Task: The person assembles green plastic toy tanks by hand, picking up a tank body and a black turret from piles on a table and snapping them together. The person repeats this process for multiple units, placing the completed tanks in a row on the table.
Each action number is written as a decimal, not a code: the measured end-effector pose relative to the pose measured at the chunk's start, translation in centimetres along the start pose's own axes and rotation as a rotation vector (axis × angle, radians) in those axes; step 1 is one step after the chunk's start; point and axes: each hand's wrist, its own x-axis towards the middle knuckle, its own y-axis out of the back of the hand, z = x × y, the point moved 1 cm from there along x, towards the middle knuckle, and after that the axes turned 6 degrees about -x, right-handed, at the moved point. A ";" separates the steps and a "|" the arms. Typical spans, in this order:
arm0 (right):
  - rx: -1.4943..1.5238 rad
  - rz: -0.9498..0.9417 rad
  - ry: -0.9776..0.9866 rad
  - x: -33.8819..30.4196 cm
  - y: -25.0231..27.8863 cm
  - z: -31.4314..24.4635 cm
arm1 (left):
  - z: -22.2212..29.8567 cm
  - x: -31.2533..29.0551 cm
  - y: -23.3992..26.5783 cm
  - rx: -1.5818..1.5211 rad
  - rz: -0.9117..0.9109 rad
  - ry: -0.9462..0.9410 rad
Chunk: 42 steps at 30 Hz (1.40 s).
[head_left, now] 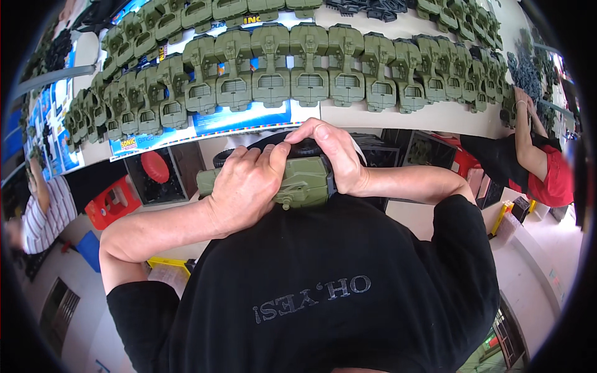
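Tabletop [385, 121], pale and wide, curves across the upper part of the view. Along its near edge, almost from corner to corner, runs a long row of olive-green vehicle shells [310, 78] packed side by side; a second row [168, 23] stands behind, toward the far edge. At the right end, a person in a red top [550, 177] reaches toward a pile of dark parts [528, 65]. Printed sheets [242, 118] in blue and white lie under the shells, reaching the left half of the near edge. Below that edge, to the left, are a red stool [114, 204] and a black crate [171, 186].

Off the tabletop, below the middle of the near edge, the held shell [305, 180] lies before the wearer's black shirt [311, 261]. Both hands grasp it: the left hand [249, 177] covers its left part, and the right hand [336, 152] bends around its right end, fingertips near the left's. Just beyond it, a dark rounded part [305, 148] shows, partly hidden. One small green knob [286, 204] juts from the shirt side.
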 end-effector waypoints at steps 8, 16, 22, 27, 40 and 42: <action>-0.082 -0.115 -0.134 6.6 2.9 -3.0 | -3.2 2.7 2.5 -0.289 0.128 0.191; -0.579 0.519 0.276 5.3 7.8 -5.6 | -7.3 12.2 0.8 -1.367 0.520 0.341; -1.017 0.670 0.040 5.1 6.5 -3.1 | -5.6 20.9 0.9 -1.703 0.518 0.401; -0.845 0.880 0.265 11.4 19.2 -1.8 | -4.9 25.9 4.5 -1.460 0.406 0.288; -1.149 1.096 -0.376 31.3 52.5 2.7 | -11.6 10.9 0.0 -1.244 0.421 0.644; -1.265 1.030 -0.435 31.9 53.0 3.5 | -12.6 9.3 -0.6 -1.290 0.424 0.727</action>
